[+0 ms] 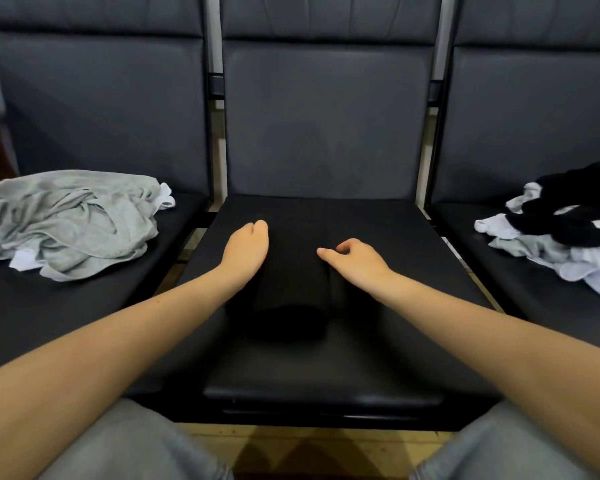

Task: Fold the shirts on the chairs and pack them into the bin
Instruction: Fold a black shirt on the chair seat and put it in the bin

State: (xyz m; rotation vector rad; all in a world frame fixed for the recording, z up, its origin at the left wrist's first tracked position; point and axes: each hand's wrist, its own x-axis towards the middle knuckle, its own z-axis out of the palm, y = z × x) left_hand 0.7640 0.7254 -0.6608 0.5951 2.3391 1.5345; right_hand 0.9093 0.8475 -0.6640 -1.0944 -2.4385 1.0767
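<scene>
Black shirt point(291, 271) is lying part-folded on the middle chair seat point(326, 375), long axis running away from the person. Left hand point(246, 247) is pressing its left edge with straight fingers; right hand point(355, 259), fingers loosely curled, is resting on its right edge, equally near. Grey shirts point(66, 223) and a mixed pile point(561, 237) are waiting on neighbouring chairs.

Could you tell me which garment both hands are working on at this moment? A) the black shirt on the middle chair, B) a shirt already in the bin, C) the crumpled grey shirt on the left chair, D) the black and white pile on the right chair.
A: the left hand and right hand both rest on the black shirt on the middle chair.
</scene>
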